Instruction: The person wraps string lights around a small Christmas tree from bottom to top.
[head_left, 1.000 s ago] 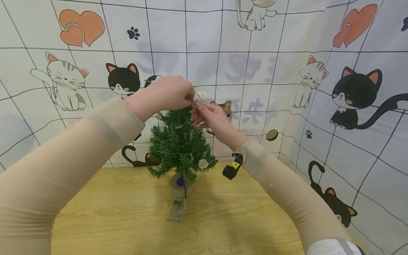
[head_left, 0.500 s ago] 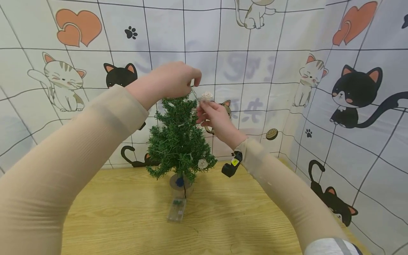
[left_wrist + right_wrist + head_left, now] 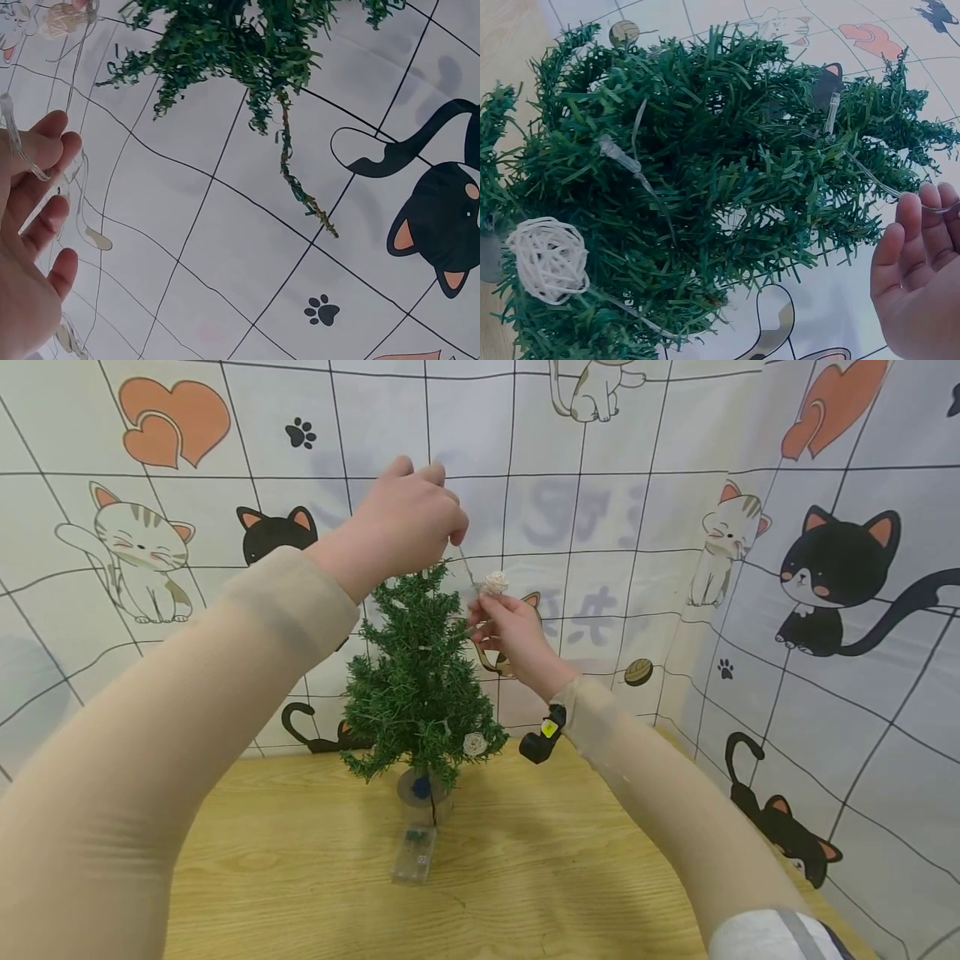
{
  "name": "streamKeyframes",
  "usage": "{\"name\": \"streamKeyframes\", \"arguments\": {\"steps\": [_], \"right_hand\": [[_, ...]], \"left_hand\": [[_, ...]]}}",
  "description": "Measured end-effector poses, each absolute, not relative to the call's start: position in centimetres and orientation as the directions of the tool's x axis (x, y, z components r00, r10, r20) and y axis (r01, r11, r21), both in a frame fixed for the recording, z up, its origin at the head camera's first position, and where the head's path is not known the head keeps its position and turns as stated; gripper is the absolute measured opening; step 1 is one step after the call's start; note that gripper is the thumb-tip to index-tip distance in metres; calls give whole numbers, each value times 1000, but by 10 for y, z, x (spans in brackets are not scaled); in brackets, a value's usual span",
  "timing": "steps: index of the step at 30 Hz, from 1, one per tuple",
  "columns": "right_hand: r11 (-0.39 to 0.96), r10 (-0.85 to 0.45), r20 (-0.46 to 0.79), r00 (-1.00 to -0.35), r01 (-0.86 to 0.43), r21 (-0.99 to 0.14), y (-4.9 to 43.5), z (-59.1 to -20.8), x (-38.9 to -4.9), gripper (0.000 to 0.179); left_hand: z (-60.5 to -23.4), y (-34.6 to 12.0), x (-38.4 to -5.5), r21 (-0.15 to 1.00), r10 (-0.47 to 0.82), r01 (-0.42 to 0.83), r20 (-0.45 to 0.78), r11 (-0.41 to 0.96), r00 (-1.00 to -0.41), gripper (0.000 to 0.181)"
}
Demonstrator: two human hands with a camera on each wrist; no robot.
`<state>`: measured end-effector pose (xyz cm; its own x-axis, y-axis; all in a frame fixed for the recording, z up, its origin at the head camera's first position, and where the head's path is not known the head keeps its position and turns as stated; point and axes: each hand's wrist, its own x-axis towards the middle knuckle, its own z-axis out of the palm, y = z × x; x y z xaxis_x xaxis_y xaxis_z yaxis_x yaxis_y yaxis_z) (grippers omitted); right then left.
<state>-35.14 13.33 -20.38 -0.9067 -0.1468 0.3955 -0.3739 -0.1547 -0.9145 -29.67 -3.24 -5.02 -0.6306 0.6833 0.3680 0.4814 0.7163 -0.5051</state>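
Above the tip of a small artificial Christmas tree (image 3: 420, 685), my left hand (image 3: 401, 522) pinches a thin clear string-light wire (image 3: 467, 564). The wire runs down to my right hand (image 3: 517, 635), which pinches it just below a white woven ball (image 3: 496, 582). In the left wrist view, clear cord lies between the thumb and forefinger of the left hand (image 3: 34, 225), with loose loops hanging beside it. In the right wrist view, wire crosses the fingers of the right hand (image 3: 922, 277); its tips are partly cut off. Another woven ball (image 3: 549, 260) sits low on the branches.
A round base (image 3: 423, 789) holds the tree up on the wooden table (image 3: 300, 860). A clear battery box (image 3: 413, 856) lies before it, joined by a dark cable. Behind hangs a cat-patterned cloth (image 3: 600, 485). Clear bulbs (image 3: 620, 155) sit among the branches.
My left hand has risen from the treetop, drawing wire out between the hands. The ball and my right hand have shifted slightly right, away from the left hand.
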Motion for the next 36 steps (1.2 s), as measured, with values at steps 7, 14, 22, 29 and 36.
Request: {"name": "streamKeyframes", "arguments": {"steps": [7,14,22,29,36], "right_hand": [[-116,-112,358,-927,-346,-931,131,-199,-353,29],[-84,-55,327,-944,-322,-943,127,-196,-354,29],[-77,-18,318,-948,-316,-946,124,-196,-361,31],[16,5,324,-946,-324,-946,116,-198,-371,27],[25,-18,358,-934,-358,-933,111,-198,-374,24]], "left_hand": [[-51,-33,-306,-622,677,374,365,688,-639,29],[-54,-38,-317,-599,667,374,394,708,-633,31],[-58,-46,-329,-477,576,374,401,795,-713,43],[-68,-67,-337,-344,507,387,405,855,-760,43],[-76,-82,-334,-365,509,371,433,854,-744,42]]}}
